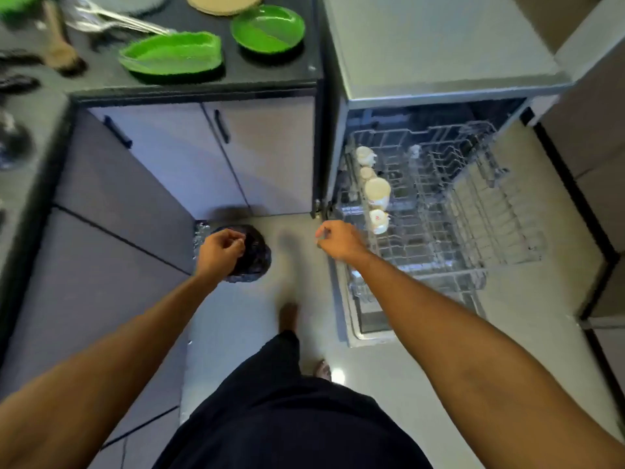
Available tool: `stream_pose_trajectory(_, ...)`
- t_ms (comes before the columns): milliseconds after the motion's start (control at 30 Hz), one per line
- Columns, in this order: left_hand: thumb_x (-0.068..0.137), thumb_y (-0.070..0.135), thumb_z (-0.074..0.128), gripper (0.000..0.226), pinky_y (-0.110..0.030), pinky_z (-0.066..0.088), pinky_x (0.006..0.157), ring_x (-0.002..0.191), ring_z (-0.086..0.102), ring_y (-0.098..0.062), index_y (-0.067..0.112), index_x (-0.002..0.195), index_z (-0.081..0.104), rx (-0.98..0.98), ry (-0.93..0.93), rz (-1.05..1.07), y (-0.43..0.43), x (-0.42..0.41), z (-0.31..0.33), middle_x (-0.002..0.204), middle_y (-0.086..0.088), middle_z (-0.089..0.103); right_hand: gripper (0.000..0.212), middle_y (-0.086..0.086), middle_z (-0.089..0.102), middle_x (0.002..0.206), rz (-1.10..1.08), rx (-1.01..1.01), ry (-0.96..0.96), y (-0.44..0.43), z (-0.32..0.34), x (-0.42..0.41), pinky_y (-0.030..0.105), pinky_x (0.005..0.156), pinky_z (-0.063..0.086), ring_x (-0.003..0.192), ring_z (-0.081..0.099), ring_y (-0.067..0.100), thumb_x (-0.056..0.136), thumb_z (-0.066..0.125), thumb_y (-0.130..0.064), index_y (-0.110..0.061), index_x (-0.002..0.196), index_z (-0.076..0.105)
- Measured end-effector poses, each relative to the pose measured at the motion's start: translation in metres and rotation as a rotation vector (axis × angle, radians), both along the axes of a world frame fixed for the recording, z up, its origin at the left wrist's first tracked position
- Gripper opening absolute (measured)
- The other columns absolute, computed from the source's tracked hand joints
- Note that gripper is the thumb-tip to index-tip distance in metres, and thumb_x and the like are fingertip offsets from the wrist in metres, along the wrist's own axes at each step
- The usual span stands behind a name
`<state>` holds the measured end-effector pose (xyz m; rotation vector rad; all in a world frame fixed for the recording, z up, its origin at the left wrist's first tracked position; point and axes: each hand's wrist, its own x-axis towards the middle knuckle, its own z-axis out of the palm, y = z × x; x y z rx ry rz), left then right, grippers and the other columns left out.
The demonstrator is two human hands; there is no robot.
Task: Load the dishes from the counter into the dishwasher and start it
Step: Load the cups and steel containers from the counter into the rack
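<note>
The green dishes (170, 54) lie on the counter (270, 73), apart from the pulled-out dishwasher rack (439, 204), while the left hand (221, 247) and right hand (338, 240) hang loosely curled, apparently empty, so a hurried carry could catch the lowered door (368, 330).

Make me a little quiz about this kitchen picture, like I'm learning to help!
1. True or false: the dishwasher has its rack pulled out.
2. What stands along the rack's edge nearest the cupboard? A) white cups B) frying pans C) bottles
3. On the counter, which lies nearer the dishwasher: the round green plate or the leaf-shaped green plate?

Key: 1 true. 2 A. 3 the round green plate.
</note>
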<state>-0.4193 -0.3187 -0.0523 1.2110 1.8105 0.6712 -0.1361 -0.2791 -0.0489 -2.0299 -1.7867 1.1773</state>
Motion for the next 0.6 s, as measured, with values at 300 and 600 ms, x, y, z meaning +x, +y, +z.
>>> stream_pose_trajectory(300, 0.076, 0.033, 0.059, 0.009, -0.037, 0.058, 0.076, 0.076, 0.071, -0.024, 0.036, 0.075, 0.068, 0.132, 0.126, 0.303, -0.062, -0.158, 0.063, 0.075, -0.003, 0.072, 0.013, -0.012, 0.064, 0.083, 0.441, 0.122, 0.003, 0.032, 0.063, -0.178, 0.026, 0.080, 0.048, 0.092, 0.064, 0.019, 0.086, 0.070, -0.021, -0.031, 0.094, 0.070)
stream_pose_trajectory(600, 0.086, 0.015, 0.068, 0.010, -0.023, 0.049, 0.074, 0.075, 0.065, -0.009, 0.021, 0.092, 0.073, 0.227, 0.354, 0.412, -0.086, -0.327, 0.118, 0.085, 0.003, 0.071, 0.013, -0.007, 0.068, 0.084, 0.694, 0.244, 0.149, 0.048, 0.098, -0.415, 0.029, 0.079, 0.051, 0.085, 0.064, 0.016, 0.086, 0.069, -0.021, -0.025, 0.097, 0.074)
